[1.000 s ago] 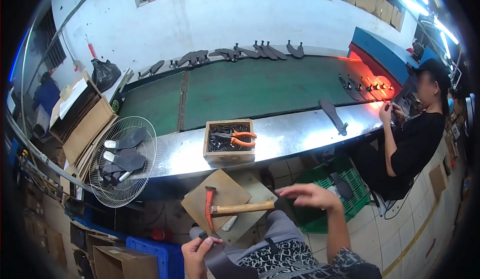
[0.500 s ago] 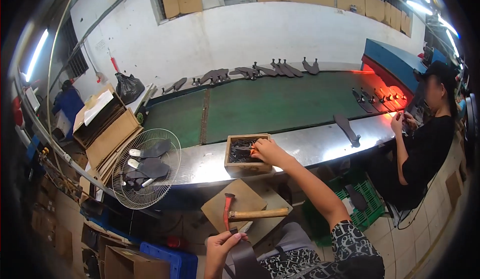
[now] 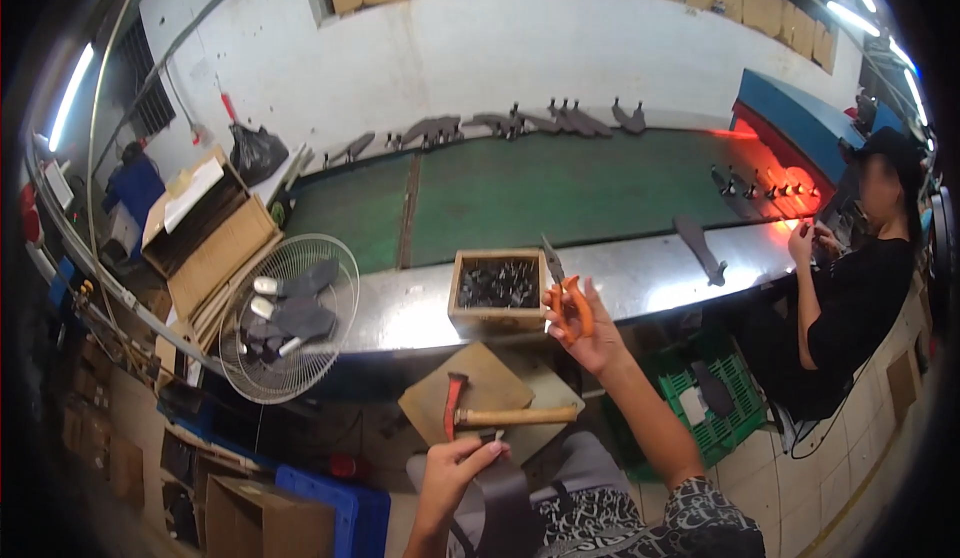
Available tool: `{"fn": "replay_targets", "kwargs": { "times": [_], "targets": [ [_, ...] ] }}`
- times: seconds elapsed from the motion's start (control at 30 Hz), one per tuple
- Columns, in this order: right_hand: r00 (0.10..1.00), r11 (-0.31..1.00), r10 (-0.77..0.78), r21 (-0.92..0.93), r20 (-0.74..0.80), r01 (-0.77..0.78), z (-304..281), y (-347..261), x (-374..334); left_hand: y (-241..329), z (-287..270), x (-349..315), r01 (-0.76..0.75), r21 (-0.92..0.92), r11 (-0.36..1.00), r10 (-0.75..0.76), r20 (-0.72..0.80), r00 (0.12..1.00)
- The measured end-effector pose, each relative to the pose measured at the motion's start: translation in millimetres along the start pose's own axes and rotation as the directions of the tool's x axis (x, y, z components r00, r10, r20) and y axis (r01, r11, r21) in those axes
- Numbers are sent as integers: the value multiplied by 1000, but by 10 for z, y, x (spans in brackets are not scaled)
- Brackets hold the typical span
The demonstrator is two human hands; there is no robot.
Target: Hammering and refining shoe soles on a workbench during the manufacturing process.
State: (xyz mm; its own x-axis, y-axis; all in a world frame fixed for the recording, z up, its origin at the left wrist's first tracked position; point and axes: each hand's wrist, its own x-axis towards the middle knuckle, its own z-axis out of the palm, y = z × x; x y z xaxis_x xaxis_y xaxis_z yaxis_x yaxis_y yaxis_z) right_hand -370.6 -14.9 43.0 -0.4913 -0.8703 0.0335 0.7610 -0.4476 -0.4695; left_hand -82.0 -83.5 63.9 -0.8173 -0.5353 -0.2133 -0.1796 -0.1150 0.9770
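My right hand [image 3: 598,343] is raised just right of the wooden box, fingers closed around pliers with orange handles [image 3: 571,310]. Their dark jaws point up and away. Small dark pieces lie in the wooden box [image 3: 500,324] on the metal ledge. Low in the middle, my left hand [image 3: 448,478] pinches the upper end of a dark, flat shoe sole [image 3: 506,510], which reaches down over my lap. A hammer [image 3: 515,416] with a red head and wooden handle rests on the tan board [image 3: 490,370] beyond that hand.
A green conveyor belt [image 3: 540,183] runs behind the ledge [image 3: 640,283], with soles along its far edge. On the left, a wire fan guard [image 3: 285,393] holds several soles. A co-worker [image 3: 870,288] sits at the right by a glowing heater [image 3: 790,163]. A green crate [image 3: 740,413] stands between us.
My right hand has come out of the wooden box, back and to the right, lifting the pliers with it. My left hand still holds the sole in nearly the same place.
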Motion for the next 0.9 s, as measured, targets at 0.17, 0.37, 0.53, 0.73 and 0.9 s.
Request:
{"fn": "replay_targets", "kwargs": {
  "times": [0.17, 0.37, 0.53, 0.73, 0.9],
  "targets": [
    [946, 964, 256, 19, 198, -264, 93, 208, -780, 73, 126, 41, 43, -70, 997, -38, 77, 996],
    [791, 561, 603, -760, 102, -329, 156, -61, -1319, 91, 181, -42, 119, -98, 988, -106, 136, 985],
    [822, 181, 559, -984, 111, 10, 465, -288, -1401, 126, 198, -153, 138, -74, 988, -123, 173, 977],
    [808, 21, 575, -990, 126, 139, 645, -354, -1384, 118, 212, -182, 106, -71, 992, -89, 209, 974],
    [826, -1, 552, -990, 116, 139, 624, -389, -1321, 122, 205, -146, 109, -49, 993, -95, 230, 969]
  ]
}}
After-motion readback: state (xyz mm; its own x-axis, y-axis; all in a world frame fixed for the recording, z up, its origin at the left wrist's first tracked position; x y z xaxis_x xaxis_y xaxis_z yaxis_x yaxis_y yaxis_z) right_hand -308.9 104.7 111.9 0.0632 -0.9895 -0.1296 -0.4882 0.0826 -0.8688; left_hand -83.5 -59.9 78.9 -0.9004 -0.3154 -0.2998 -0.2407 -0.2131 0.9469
